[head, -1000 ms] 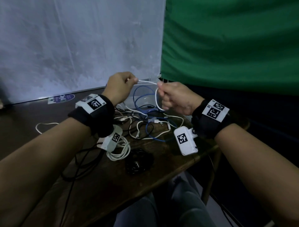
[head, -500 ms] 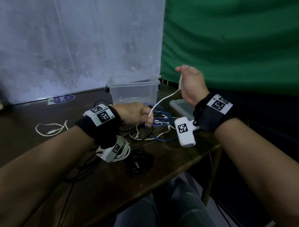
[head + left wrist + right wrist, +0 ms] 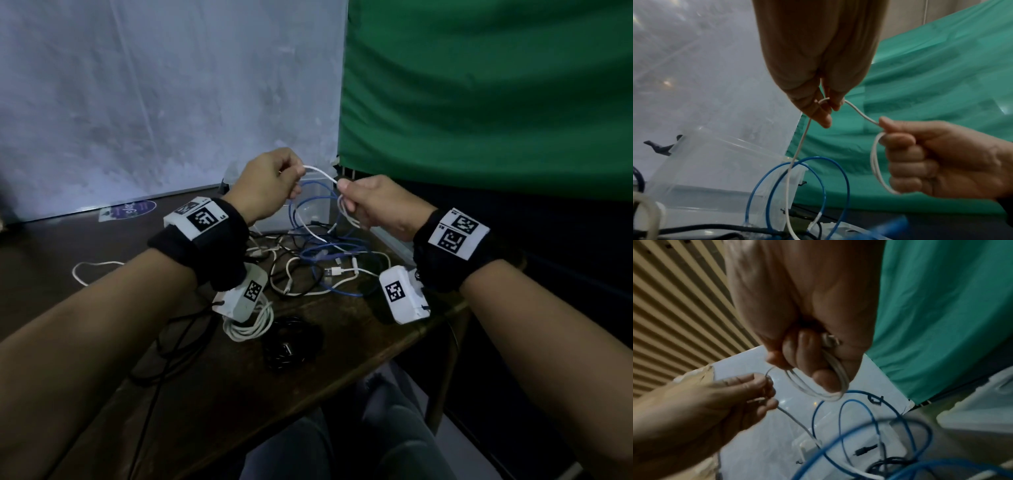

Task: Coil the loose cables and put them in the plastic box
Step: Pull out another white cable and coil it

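Note:
A thin white cable (image 3: 320,174) stretches between my two raised hands above the table. My left hand (image 3: 270,185) pinches it between thumb and fingers (image 3: 824,104), and the rest hangs down into the cable pile. My right hand (image 3: 370,205) grips a few small loops of the same white cable (image 3: 876,164) in its fist (image 3: 818,363). Behind the hands stands the clear plastic box (image 3: 311,219), partly hidden by them. Loops of blue cable (image 3: 308,212) rise in front of it.
A tangle of white, black and blue cables (image 3: 322,270) covers the wooden table (image 3: 239,394). A coiled white cable (image 3: 250,325) and a coiled black one (image 3: 294,346) lie nearer me. A loose white cable (image 3: 89,270) lies at left. The box lid (image 3: 394,240) is at right.
Half a second ago the left hand was low at the pile and the right hand high. Now both have come together at chest height, with another loop of white cable in the right fist.

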